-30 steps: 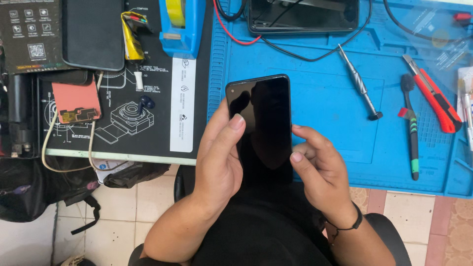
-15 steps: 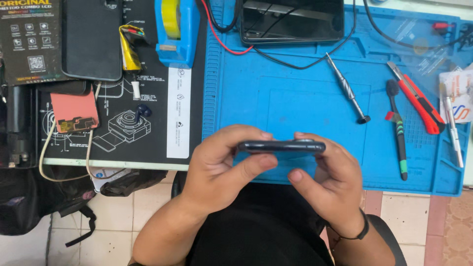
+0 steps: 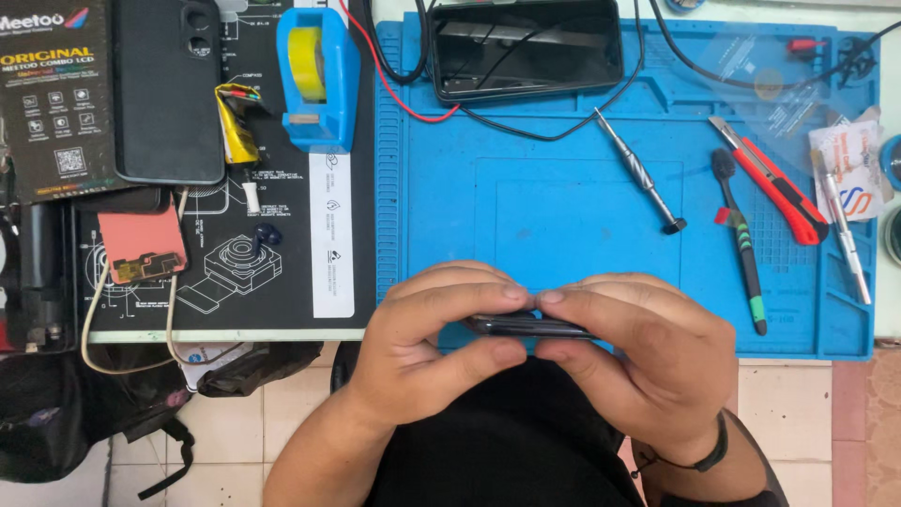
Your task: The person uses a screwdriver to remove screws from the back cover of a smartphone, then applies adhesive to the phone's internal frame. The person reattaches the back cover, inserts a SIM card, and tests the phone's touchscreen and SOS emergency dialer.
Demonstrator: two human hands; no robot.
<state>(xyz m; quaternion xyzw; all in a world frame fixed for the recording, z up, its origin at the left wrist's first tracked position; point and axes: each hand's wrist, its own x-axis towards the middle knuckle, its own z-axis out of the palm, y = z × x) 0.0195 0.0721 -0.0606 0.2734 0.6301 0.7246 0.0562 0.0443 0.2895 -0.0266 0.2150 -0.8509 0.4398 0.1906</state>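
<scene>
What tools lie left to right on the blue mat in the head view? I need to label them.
Screwdriver → black brush with green-banded handle → red utility knife → silver tool, all on the blue mat.

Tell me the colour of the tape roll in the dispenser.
Yellow tape roll, in a blue dispenser; head view.

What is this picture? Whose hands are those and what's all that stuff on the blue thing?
The camera sits on a person's head and looks down, so the hands are that person's own. The left hand and right hand together pinch a thin dark phone, seen edge-on. Beyond lies a blue work mat. On it rest a screwdriver, a red cutter knife, a small brush and another dark phone with wires. Left of the mat stands a blue tape dispenser.
</scene>
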